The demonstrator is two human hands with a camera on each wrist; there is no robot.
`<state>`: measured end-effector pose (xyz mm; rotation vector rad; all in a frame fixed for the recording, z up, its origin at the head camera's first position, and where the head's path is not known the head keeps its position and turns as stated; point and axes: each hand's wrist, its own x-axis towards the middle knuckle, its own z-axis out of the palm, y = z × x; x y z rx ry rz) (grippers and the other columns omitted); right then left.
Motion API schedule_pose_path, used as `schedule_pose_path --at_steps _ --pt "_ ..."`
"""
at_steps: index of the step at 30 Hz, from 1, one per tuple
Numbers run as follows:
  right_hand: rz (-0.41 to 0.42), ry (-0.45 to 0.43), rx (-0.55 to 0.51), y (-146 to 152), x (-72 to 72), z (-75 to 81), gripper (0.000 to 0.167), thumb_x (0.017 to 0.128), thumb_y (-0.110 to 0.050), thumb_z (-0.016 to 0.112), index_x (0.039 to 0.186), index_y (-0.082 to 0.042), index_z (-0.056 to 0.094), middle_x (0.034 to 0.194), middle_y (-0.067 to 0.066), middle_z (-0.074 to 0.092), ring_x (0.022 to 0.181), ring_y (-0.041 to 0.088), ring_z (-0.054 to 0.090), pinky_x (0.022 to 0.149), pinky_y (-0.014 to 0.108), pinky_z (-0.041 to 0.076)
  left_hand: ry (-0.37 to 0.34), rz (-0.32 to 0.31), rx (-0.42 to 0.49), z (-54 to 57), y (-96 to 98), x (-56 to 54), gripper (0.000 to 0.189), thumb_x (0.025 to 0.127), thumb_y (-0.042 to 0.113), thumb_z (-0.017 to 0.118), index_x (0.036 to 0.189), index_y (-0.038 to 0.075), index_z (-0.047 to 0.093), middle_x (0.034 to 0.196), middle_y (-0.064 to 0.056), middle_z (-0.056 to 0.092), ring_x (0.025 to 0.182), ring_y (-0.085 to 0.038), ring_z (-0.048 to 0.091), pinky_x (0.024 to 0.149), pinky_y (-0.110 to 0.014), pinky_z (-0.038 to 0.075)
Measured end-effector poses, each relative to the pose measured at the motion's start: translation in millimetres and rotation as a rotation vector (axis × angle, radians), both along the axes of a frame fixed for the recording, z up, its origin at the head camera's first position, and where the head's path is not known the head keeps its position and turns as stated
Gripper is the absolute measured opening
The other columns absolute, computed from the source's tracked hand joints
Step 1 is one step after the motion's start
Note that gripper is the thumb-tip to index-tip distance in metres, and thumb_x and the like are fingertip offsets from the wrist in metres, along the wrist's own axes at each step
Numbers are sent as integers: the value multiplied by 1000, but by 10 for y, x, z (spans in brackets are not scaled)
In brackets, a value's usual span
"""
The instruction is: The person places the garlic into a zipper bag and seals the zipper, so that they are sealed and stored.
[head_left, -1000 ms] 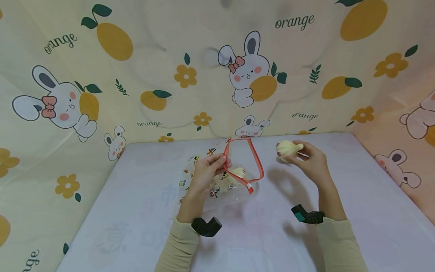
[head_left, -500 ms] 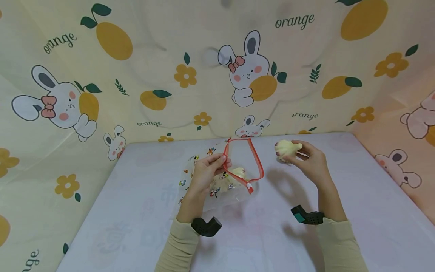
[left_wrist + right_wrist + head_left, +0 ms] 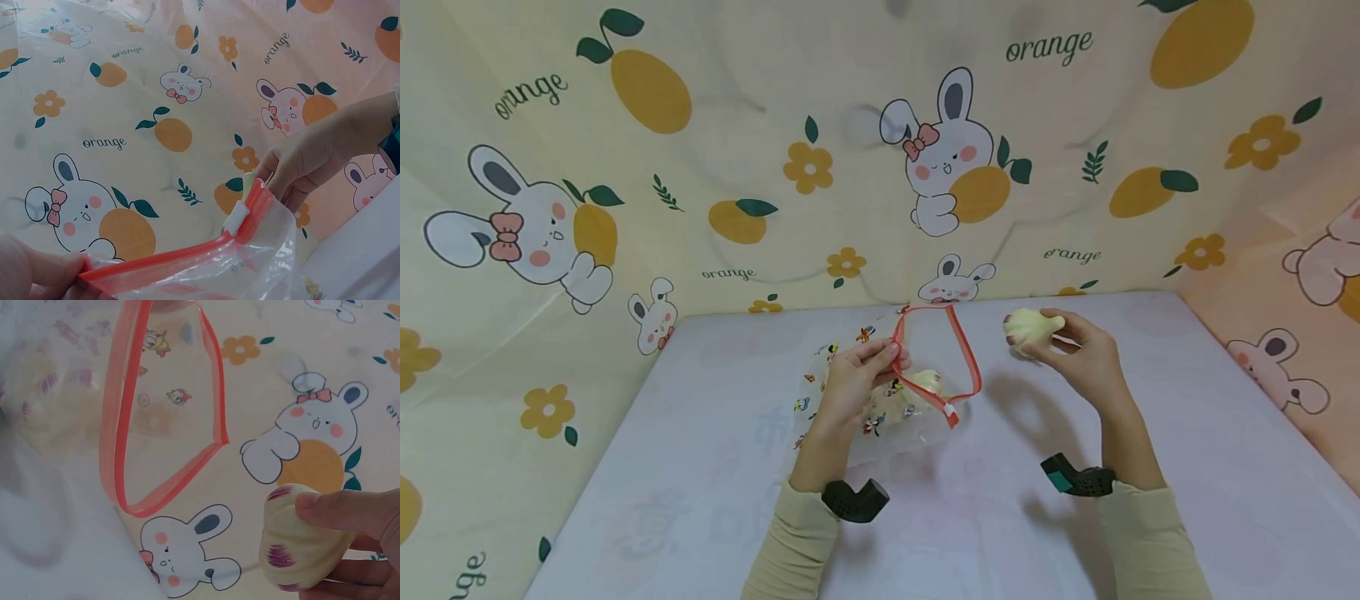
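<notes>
My left hand pinches the red zip edge of a clear zip bag printed with small cartoon figures. The bag's mouth gapes toward the right, and a white slider sits on the zip. Inside lies a pale garlic bulb with purple marks, seen through the plastic. To the right of the mouth, my right hand holds another garlic bulb between thumb and fingers, raised over the table. Purple streaks show on this bulb in the right wrist view.
A white-covered table lies under both hands. Behind it and at the sides hangs a cream cloth printed with rabbits and oranges. Black wrist cameras are strapped to both wrists.
My right hand has drifted very slightly left with the garlic bulb. The left hand and the bag have stayed in place.
</notes>
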<state>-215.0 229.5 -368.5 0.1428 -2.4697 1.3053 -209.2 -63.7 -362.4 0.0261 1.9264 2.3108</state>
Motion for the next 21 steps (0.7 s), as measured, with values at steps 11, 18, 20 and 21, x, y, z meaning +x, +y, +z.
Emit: schedule_pose_path --at_steps 11,18,20,21 --pt "5 -26 8 -22 16 16 55 82 -17 77 129 3 55 131 24 58 113 35 58 82 -1 45 1 -2 0 -15 -3 -8 24 96 10 58 112 -6 65 77 11 71 73 -2 69 75 -20 59" --pt "15 -22 13 -30 15 6 55 82 -17 77 129 2 56 131 23 59 107 26 60 81 1 48 4 -8 9 -18 -9 -4 24 96 10 58 113 -6 65 77 10 71 74 -3 69 77 -20 59" --pt "20 -29 9 -33 16 4 55 82 -17 77 129 1 56 131 23 59 108 29 61 81 1 48 4 -9 11 -19 -11 -4 24 96 10 58 113 -6 65 78 10 71 75 -3 69 77 -21 60" --pt "23 -30 6 -36 17 4 56 82 -17 77 129 1 56 132 23 58 110 32 60 81 1 48 3 -9 11 -19 -12 -4 25 96 10 58 113 -5 65 78 10 71 75 -3 69 77 -21 59"
